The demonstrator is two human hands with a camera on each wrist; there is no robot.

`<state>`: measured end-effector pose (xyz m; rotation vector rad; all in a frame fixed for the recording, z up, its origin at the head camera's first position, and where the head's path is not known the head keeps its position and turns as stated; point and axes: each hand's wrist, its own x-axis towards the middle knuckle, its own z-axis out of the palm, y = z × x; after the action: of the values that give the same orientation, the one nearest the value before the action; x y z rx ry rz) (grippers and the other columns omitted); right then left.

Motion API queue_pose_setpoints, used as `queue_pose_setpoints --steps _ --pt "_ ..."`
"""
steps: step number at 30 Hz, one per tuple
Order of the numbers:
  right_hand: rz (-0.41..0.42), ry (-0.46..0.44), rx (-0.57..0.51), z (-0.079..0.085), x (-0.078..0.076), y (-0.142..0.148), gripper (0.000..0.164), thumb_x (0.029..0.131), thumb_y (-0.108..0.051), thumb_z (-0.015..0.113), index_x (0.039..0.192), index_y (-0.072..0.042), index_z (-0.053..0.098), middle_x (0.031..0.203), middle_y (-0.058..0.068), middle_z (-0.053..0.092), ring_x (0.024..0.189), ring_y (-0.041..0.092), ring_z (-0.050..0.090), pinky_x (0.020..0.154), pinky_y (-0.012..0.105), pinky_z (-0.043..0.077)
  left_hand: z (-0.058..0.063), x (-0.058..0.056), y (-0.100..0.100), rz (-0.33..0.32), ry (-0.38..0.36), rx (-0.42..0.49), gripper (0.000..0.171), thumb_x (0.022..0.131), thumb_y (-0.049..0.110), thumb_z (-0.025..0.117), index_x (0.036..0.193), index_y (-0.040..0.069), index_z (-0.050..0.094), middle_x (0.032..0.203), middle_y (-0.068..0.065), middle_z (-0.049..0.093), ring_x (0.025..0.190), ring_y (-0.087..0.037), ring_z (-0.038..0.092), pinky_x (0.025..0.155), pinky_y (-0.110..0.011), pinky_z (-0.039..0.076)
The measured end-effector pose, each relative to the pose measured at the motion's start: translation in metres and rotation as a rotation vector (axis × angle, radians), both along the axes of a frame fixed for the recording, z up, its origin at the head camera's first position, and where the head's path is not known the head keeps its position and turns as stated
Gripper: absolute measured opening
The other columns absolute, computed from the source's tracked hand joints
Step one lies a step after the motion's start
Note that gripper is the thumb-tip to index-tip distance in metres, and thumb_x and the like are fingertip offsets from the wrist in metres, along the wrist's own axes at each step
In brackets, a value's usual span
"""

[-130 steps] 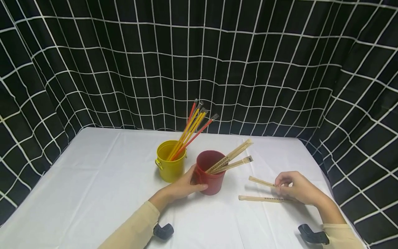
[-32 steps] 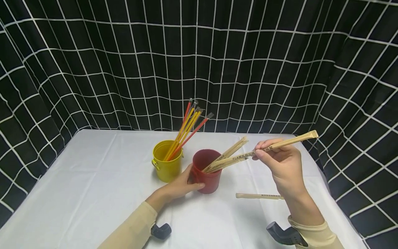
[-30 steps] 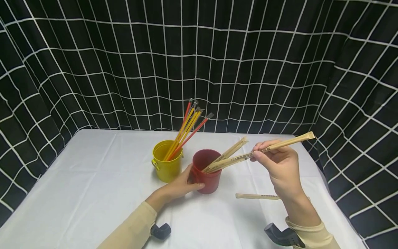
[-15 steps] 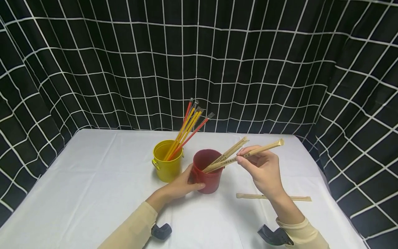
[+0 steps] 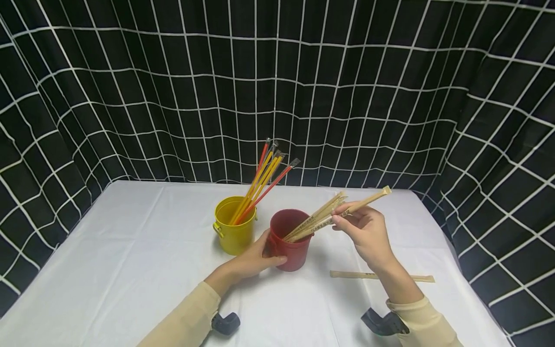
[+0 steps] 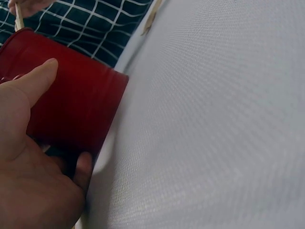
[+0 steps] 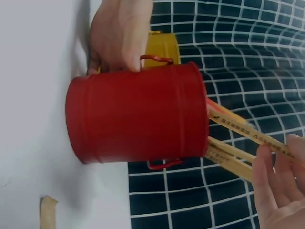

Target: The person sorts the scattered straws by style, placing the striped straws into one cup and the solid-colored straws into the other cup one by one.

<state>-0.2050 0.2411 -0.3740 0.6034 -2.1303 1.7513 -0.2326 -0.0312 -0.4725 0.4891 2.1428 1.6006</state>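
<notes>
My left hand [image 5: 256,260] holds the small red bucket [image 5: 294,253] by its left side, the thumb [image 6: 43,78] lying along its wall. My right hand [image 5: 366,236] pinches a paper-wrapped straw [image 5: 369,198] with printed lettering between thumb and fingertips. That straw slants down to the left, its lower end inside the red bucket's mouth. Other paper-wrapped straws [image 5: 327,208] lean against the rim close beside it. In the right wrist view, the held straw [image 7: 252,132] runs from the bucket's mouth to my fingers.
A yellow bucket [image 5: 236,239] stands just left of the red one, holding several thin orange and yellow sticks [image 5: 264,180] with clear-wrapped tips. One more wrapped straw [image 5: 349,274] lies on the white tablecloth [image 5: 130,270], partly behind my right forearm. A black gridded curtain [image 5: 277,96] surrounds the table.
My right hand has picked a wrapped straw off the table at right, raised it and brought it left, its end entering the red bucket. My left hand keeps its hold on the bucket.
</notes>
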Motion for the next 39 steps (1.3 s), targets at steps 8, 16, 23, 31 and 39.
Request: queue_pose_setpoints --steps 8,16,23,31,39 --pt "0.029 -0.055 0.080 -0.009 -0.007 0.004 0.019 0.096 0.001 0.062 0.110 0.015 0.062 0.106 -0.008 0.070 0.098 0.001 0.071 0.079 0.021 0.062 0.000 0.000 0.000 -0.002 0.006 0.005 0.090 0.092 0.037 0.073 0.162 0.022 0.018 0.167 -0.003 0.028 0.157 -0.027 0.023 0.128 -0.053 0.024" --pt "-0.036 -0.069 0.272 -0.007 -0.009 0.008 0.019 0.100 -0.008 0.061 0.112 0.005 0.068 0.097 0.001 0.067 0.079 0.004 0.064 0.068 0.021 0.059 0.000 -0.001 0.000 0.002 0.009 -0.002 0.092 0.092 0.038 0.073 0.162 0.023 0.016 0.168 -0.002 0.026 0.158 -0.026 0.022 0.128 -0.052 0.025" --pt "0.006 -0.106 0.227 -0.009 -0.011 0.009 0.021 0.101 -0.008 0.059 0.113 0.008 0.064 0.086 -0.010 0.064 0.067 0.007 0.061 0.063 0.021 0.057 0.000 -0.001 0.001 0.004 0.013 0.006 0.091 0.092 0.033 0.073 0.162 0.021 0.016 0.168 -0.004 0.027 0.157 -0.026 0.023 0.127 -0.051 0.027" --pt "0.007 -0.144 0.314 -0.001 -0.011 0.015 0.024 0.102 -0.014 0.058 0.116 0.005 0.064 0.089 -0.011 0.068 0.077 0.007 0.067 0.069 0.023 0.061 -0.001 -0.003 -0.003 0.005 0.022 0.002 0.091 0.092 0.034 0.073 0.162 0.022 0.017 0.167 -0.003 0.028 0.156 -0.026 0.024 0.128 -0.051 0.026" --pt "0.028 -0.179 0.417 0.007 -0.005 0.041 0.029 0.103 -0.015 0.057 0.123 0.005 0.063 0.104 0.007 0.070 0.085 0.004 0.069 0.076 0.022 0.061 -0.001 -0.001 0.000 -0.001 0.008 0.022 0.090 0.092 0.036 0.073 0.162 0.025 0.017 0.166 -0.001 0.030 0.156 -0.026 0.025 0.127 -0.053 0.026"
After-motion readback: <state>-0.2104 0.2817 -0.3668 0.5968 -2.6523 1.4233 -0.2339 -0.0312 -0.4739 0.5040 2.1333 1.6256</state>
